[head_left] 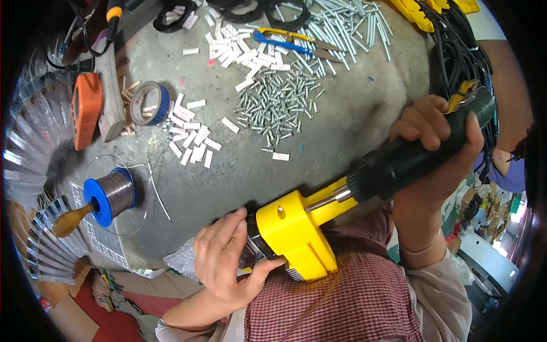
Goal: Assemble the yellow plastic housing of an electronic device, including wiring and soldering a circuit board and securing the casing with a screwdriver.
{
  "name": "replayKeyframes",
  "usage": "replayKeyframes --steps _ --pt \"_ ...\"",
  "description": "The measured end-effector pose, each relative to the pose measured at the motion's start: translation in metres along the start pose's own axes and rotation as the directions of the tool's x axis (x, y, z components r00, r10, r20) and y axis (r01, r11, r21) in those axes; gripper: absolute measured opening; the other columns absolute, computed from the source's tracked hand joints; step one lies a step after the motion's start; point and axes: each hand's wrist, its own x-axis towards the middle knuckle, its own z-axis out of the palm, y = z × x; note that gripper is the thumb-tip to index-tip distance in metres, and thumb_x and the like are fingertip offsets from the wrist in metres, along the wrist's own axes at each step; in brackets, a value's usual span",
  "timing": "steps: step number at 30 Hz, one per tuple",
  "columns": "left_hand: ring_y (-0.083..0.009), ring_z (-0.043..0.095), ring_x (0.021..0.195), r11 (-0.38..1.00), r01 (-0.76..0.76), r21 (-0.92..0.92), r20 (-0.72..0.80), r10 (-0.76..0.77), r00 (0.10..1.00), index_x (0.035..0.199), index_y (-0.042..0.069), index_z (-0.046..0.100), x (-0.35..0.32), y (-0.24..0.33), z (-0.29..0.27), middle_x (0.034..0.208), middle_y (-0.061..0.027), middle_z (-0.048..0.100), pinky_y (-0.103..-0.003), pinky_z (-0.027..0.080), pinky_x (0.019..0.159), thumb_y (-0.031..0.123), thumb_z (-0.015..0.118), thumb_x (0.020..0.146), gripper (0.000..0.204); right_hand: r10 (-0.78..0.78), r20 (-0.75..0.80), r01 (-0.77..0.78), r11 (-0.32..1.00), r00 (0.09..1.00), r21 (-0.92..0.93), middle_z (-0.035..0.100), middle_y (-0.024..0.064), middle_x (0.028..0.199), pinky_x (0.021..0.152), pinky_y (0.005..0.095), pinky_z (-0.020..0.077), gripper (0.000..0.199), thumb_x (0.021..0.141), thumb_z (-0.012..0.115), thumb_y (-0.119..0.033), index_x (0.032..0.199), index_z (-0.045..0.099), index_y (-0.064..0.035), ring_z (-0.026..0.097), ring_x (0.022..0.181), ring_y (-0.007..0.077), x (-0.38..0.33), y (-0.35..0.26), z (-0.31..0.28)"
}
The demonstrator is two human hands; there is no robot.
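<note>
My left hand [225, 262] is closed around the dark end of a yellow plastic housing [290, 225], which rests near the table's front edge against my checked apron. My right hand [427, 134] wraps round a black power screwdriver [393, 168], fingers on one side and thumb along the other. The screwdriver slants down to the left, and its steel shank [327, 202] meets the housing beside a yellow arm of it. Whether the tip sits in a screw is hidden. A yellow and metal part [461, 97] shows at the screwdriver's back end.
Beyond lie a heap of short screws [279, 102], long screws [347, 28], blue-and-yellow cutters [285, 43] and small white pieces [194, 137]. Leftward are a tape roll [162, 108], a blue wire spool [117, 194], an orange tool [87, 111] and plastic-wrapped items [40, 137]. Black cables [456, 48] lie far right.
</note>
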Motion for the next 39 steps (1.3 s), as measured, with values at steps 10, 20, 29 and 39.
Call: replayKeyframes --steps 10,20,29,39 --pt "-0.0364 0.064 0.097 0.999 -0.037 -0.017 0.018 0.037 0.999 0.111 -0.011 0.060 0.002 -0.004 0.000 0.113 -0.0258 0.065 -0.043 0.048 0.083 0.038 0.079 0.074 0.065 -0.003 0.005 0.003 1.000 1.000 -0.028 0.044 -0.0039 0.076 0.074 0.0236 0.0438 0.028 0.090 0.063 -0.023 0.100 0.044 -0.0040 0.047 0.066 0.0054 0.002 0.000 0.002" --pt "-0.0380 0.063 0.101 0.996 -0.055 -0.075 -0.003 0.055 0.998 0.114 -0.008 0.057 0.002 -0.008 -0.003 0.115 -0.0259 0.064 -0.045 0.049 0.084 0.035 0.084 0.070 0.067 0.035 0.106 -0.036 0.999 0.994 0.006 0.042 -0.0020 0.076 0.080 0.0298 0.0441 0.031 0.091 0.057 -0.031 0.099 0.042 -0.0050 0.046 0.070 0.0094 0.006 -0.009 -0.009" --pt "-0.0348 0.061 0.101 0.976 0.115 -0.186 -0.081 -0.132 0.988 0.135 -0.001 0.045 0.011 0.006 -0.007 0.114 -0.0158 0.065 -0.041 0.045 0.090 0.031 0.086 0.065 0.087 0.022 0.545 0.140 0.957 0.838 -0.253 0.046 0.0016 0.079 0.079 0.0347 0.0435 0.052 0.094 0.050 -0.044 0.119 0.046 0.0005 0.047 0.073 0.0146 0.002 -0.015 0.037" --pt "-0.0225 0.060 0.074 0.984 0.162 -0.075 -0.150 -0.172 0.974 0.130 -0.002 0.047 0.037 0.025 0.023 0.077 -0.0047 0.059 -0.034 0.044 0.072 0.033 0.081 0.068 0.079 0.157 0.712 0.410 0.725 0.684 -0.554 0.049 0.0009 0.070 0.059 0.0291 0.0453 0.061 0.080 0.068 -0.057 0.104 0.043 -0.0067 0.051 0.055 0.0135 -0.037 0.040 0.100"
